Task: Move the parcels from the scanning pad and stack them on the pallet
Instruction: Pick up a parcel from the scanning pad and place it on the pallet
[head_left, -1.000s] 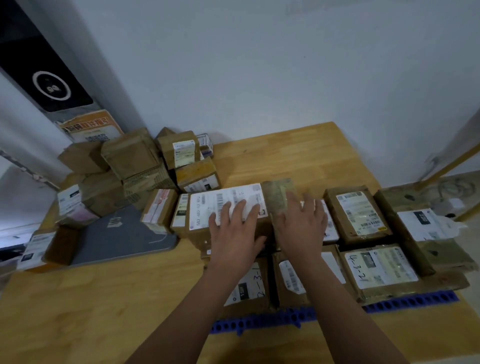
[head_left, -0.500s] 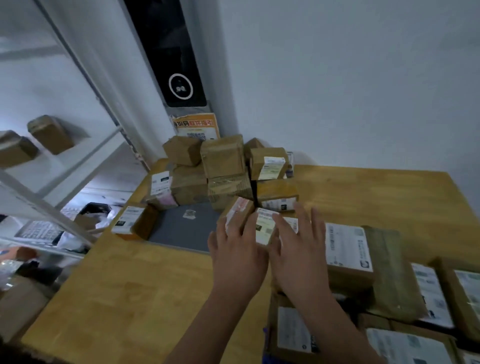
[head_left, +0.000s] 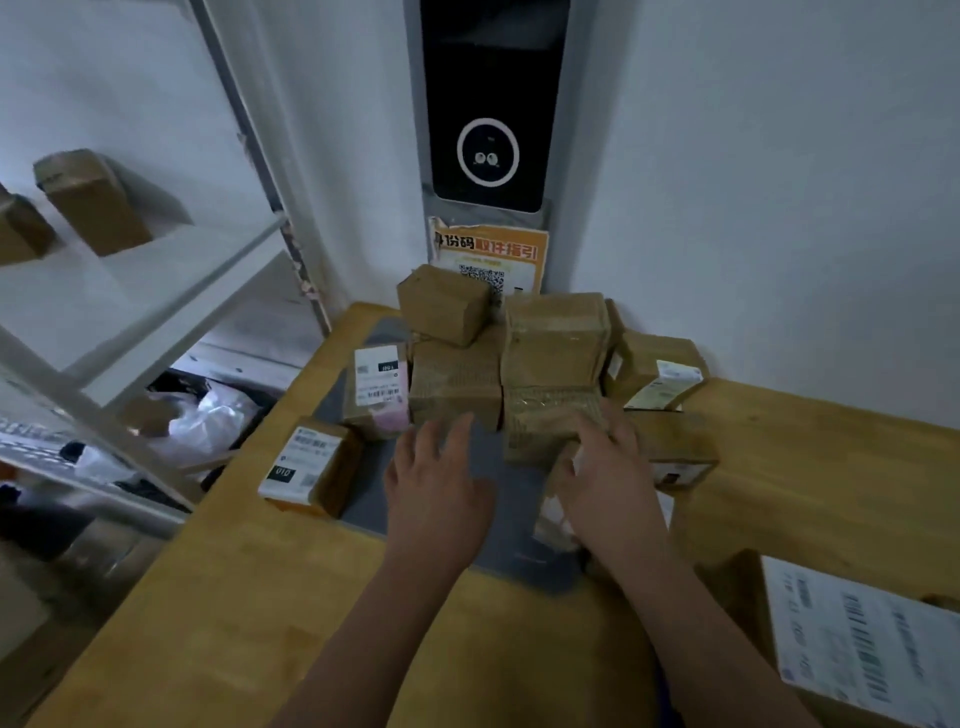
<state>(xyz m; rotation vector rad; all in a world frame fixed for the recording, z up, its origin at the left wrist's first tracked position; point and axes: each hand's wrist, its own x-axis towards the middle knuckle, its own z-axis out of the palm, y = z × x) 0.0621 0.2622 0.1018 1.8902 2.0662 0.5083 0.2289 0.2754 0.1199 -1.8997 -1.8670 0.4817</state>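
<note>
Wooden table (head_left: 208, 597): piled parcels (head_left: 556, 343) crowd the scanning pad (head_left: 519, 519).

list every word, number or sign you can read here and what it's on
"身份码取件指引" on the orange notice, above a QR code.
"010", probably, on the front left parcel label.
Other parcel labels, including the big label at bottom right: too blurred to read.
</note>
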